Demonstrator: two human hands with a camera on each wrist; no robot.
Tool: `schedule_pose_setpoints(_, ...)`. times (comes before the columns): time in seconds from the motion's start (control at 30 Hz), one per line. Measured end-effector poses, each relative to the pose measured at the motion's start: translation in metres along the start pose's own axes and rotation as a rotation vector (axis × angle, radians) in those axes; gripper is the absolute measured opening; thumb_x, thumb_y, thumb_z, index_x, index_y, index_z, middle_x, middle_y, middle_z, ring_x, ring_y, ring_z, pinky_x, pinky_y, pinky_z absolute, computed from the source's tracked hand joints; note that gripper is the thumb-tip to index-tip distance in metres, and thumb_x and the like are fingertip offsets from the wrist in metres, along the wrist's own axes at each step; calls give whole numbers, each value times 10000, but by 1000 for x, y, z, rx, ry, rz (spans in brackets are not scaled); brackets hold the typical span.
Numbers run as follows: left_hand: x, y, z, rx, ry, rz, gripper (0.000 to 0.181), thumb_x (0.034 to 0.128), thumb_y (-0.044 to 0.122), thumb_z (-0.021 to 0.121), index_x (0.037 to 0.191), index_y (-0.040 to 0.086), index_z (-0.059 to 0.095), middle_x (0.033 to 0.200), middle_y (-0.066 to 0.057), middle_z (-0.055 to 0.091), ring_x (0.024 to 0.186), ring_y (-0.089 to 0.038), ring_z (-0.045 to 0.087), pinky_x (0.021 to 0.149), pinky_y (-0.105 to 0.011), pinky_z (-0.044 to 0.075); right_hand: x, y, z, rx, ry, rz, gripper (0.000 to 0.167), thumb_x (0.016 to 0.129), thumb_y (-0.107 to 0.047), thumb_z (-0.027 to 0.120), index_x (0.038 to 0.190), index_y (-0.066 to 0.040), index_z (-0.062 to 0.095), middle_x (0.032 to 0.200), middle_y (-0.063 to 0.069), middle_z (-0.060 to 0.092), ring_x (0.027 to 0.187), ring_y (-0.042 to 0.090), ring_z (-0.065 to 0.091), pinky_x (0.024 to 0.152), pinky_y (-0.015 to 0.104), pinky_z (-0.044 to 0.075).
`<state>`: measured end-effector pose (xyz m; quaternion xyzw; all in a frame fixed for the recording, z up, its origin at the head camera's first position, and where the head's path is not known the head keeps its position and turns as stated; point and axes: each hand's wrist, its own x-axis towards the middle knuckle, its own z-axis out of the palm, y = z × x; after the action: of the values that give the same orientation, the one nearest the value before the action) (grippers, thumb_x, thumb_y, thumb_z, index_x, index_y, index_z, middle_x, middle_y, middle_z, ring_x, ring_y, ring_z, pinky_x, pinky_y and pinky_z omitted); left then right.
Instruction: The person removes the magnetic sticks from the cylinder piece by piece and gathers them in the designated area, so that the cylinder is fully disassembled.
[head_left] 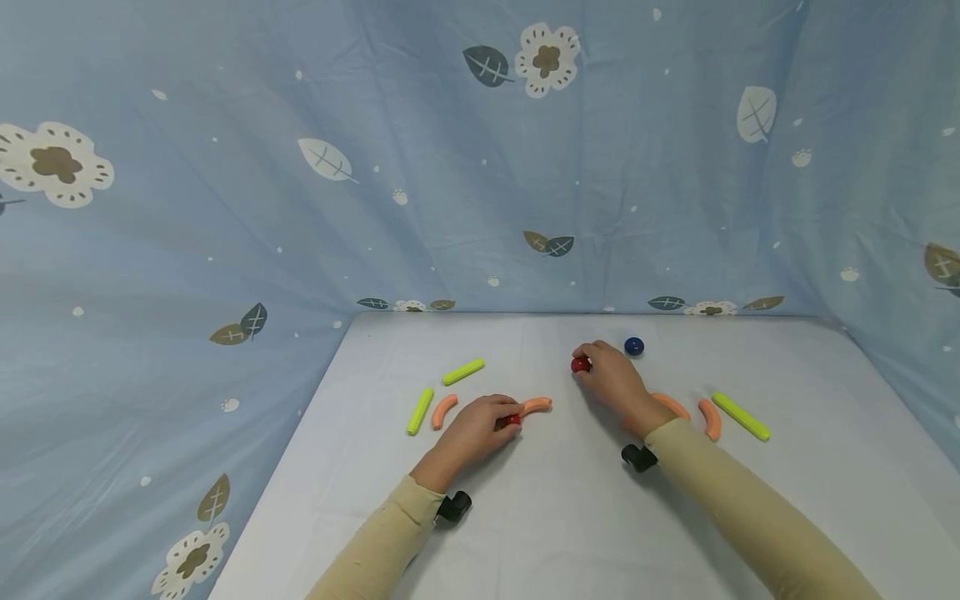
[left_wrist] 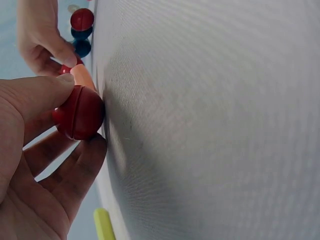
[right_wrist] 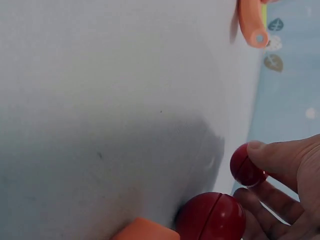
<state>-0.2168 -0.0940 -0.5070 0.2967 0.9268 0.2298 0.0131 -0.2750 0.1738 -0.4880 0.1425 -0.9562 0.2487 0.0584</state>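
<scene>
My left hand [head_left: 480, 427] pinches a red ball [left_wrist: 80, 114] between thumb and fingers, low over the white table. Right beside that ball is a curved orange rod [head_left: 536, 406]; whether they are joined I cannot tell. Farther back and to the right, my right hand [head_left: 613, 379] holds another red ball [right_wrist: 245, 165] by thumb and fingertips. A seam runs round each ball. In the right wrist view, one more red ball [right_wrist: 212, 218] lies close below the right hand, near the end of an orange rod [right_wrist: 146, 230]; the forearm hides this ball in the head view.
A dark blue ball [head_left: 633, 346] sits behind the right hand. To the left lie two yellow-green sticks [head_left: 420, 412] and a curved orange rod [head_left: 444, 412]. On the right are another orange rod [head_left: 709, 419] and a longer yellow-green stick [head_left: 741, 416]. Patterned blue cloth [head_left: 450, 208] surrounds the table.
</scene>
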Motion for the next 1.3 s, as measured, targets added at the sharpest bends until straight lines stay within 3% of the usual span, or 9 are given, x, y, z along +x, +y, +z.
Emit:
schedule_pose_setpoints(0.4,1,1,-1,-7,-12,-21,127,967,213,723,1081,173,762,1197,24,698,1078,-128,640,898,-287,539,3,5,4,-157,6,-12,324,886,-170,802,1179,-51,729,1092,163,718,1001,357,642,863,525,523)
schedule_pose_setpoints(0.77,0,2,-1,-4,-7,-25,152,963,213,729,1102,160,761,1205,12,695,1092,-144,641,914,-303,540,3,5,4,-157,8,4,387,885,-181,799,1242,-62,710,1206,197,686,1093,401,620,942,612,480)
schedule_pose_setpoints(1.03,-1,0,-1,-1,-7,-33,322,972,225,718,1282,138,719,1262,-7,683,1165,-168,632,968,-322,529,-1,2,4,-159,-1,-4,387,895,-216,794,1244,-69,713,1261,198,666,1136,400,610,951,589,493)
schedule_pose_setpoints(1.3,-4,-3,-1,-50,-9,-53,339,974,235,715,1304,156,707,1302,-6,665,1201,-174,616,981,-336,522,-15,-6,1,-140,65,-84,333,868,-175,807,1169,-50,735,1172,177,693,1072,383,630,911,564,503)
